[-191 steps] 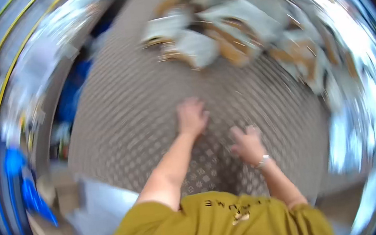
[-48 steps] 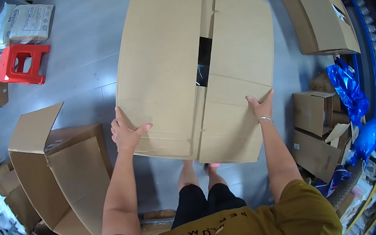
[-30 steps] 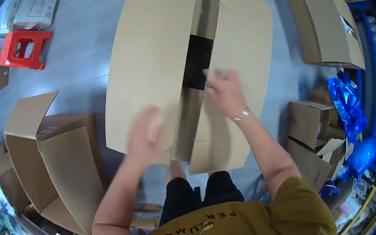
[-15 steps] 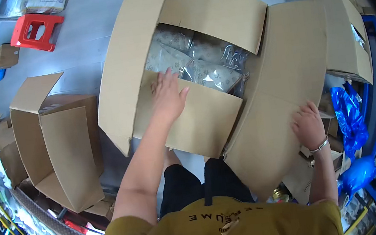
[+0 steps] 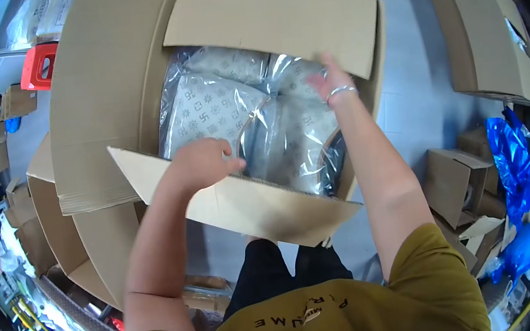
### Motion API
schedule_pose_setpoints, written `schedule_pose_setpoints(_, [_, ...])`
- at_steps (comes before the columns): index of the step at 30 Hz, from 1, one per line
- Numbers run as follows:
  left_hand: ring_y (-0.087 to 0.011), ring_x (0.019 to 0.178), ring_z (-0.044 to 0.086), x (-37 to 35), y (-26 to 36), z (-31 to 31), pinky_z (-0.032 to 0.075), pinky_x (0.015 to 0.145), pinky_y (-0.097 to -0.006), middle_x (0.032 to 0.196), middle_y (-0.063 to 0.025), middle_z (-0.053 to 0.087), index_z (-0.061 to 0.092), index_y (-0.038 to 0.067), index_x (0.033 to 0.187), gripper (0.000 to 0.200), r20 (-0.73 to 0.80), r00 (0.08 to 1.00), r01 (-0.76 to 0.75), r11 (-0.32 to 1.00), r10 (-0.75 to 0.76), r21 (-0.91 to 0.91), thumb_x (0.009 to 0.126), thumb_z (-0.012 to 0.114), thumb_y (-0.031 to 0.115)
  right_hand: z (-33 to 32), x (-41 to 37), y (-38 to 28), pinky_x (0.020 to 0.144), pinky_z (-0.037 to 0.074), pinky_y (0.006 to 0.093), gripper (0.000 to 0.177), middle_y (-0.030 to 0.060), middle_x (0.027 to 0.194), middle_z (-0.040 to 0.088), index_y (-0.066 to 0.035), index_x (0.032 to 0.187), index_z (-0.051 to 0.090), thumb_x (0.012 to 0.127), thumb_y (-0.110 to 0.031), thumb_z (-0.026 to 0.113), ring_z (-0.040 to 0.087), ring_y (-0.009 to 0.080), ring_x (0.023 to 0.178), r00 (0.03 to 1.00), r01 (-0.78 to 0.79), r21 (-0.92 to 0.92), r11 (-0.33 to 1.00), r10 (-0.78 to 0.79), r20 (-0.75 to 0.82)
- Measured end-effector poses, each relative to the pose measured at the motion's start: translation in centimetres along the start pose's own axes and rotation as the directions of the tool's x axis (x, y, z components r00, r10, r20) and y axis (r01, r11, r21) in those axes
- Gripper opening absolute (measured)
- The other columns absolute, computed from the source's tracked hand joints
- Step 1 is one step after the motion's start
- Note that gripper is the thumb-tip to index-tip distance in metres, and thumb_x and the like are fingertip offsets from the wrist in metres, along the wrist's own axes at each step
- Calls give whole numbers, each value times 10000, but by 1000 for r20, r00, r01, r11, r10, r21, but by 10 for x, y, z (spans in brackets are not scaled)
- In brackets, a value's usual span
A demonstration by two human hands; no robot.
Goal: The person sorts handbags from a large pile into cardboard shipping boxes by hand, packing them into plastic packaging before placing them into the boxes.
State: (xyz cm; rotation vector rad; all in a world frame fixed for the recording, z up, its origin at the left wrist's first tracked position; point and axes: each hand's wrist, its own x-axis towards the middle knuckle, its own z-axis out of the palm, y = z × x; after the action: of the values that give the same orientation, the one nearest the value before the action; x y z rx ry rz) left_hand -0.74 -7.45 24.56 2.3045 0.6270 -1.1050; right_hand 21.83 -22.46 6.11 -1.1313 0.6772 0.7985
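A large cardboard box (image 5: 368,103) stands before me, its flaps folded back. Inside lie several clear-plastic-wrapped grey packages (image 5: 208,106) with a dark printed pattern. My left hand (image 5: 202,163) is over the inner edge of the near flap (image 5: 251,210), fingers loosely bent and thumb apart, with nothing visible in it. My right hand (image 5: 334,83), smeared by motion, reaches over the packages close to the far flap (image 5: 273,15); its fingers look spread. A bracelet circles that wrist. The wide left flap (image 5: 103,86) lies outward.
An open carton (image 5: 99,245) stands at left, partly under the left flap. A red stool (image 5: 38,67) is farther back. To the right are another large carton (image 5: 487,32), smaller boxes (image 5: 455,178) and blue plastic wrapping (image 5: 513,161).
The left, near and right flaps have swung outward, uncovering more of the packages. My right hand has moved from the right flap to above the box; my left hand has come slightly down and left.
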Motion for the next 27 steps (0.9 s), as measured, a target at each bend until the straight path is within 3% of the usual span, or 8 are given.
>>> schedule_pose_setpoints(1, [-306,972,543,3,-5,-3,419,831,-383,1005,-162,593,616,41,979,483,20,1000,10,1000,-10,-5,771,555,474,7,-11,-2,758,489,449,453,101,1111,467,-16,1167,410,861,-326,535,531,289,900,990,114,113,987,-123,74])
schedule_pose_setpoints(3, [-292,994,543,12,-17,-7,414,847,-355,1043,-158,584,571,60,1087,575,440,803,-426,903,402,-47,717,611,498,17,-39,-18,761,490,438,365,96,1065,474,-29,1127,425,877,-278,520,533,262,888,922,312,218,925,-350,166])
schedule_pose_setpoints(7, [-319,1145,429,13,-24,-2,362,943,-407,1262,-130,443,517,118,1180,604,741,616,-444,895,267,47,700,652,459,38,-61,-66,804,475,408,307,92,1052,478,-30,1111,435,896,-243,487,520,236,916,843,494,70,867,-497,208])
schedule_pose_setpoints(12, [-331,1284,234,39,-53,15,282,960,-584,1417,-85,225,446,183,1267,713,426,775,-618,700,467,358,655,700,447,50,-66,-93,805,471,402,309,71,1049,484,-30,1111,441,894,-243,495,515,214,932,778,572,27,820,-553,299])
schedule_pose_setpoints(14, [-368,1321,9,66,-53,6,168,911,-727,1464,-2,-9,380,281,1310,771,522,850,-432,658,69,617,635,733,399,50,-72,-99,769,485,375,422,110,1077,459,21,1153,408,859,-247,550,507,219,928,687,693,-46,720,-639,346])
schedule_pose_setpoints(20, [-385,1317,-14,111,-74,-3,155,921,-723,1463,44,-27,367,367,1301,743,559,826,-419,590,-68,691,649,722,401,35,-69,-82,775,485,359,310,61,1076,491,-38,1124,453,870,-191,542,523,183,906,687,725,-242,645,-652,321])
schedule_pose_setpoints(24, [-401,1312,9,130,-79,-1,178,929,-703,1462,43,20,400,352,1286,708,546,834,-397,603,-77,692,653,709,426,18,-56,-78,743,495,342,425,66,1058,510,-50,1202,426,842,-209,588,529,179,884,742,669,-248,701,-606,287])
schedule_pose_setpoints(27, [-391,1307,65,126,-73,5,206,943,-668,1453,21,92,428,314,1274,671,529,848,-409,596,-31,691,668,697,416,-5,-48,-78,753,498,362,587,83,1088,522,-40,1279,368,799,-245,639,534,194,914,866,498,-470,728,-393,309])
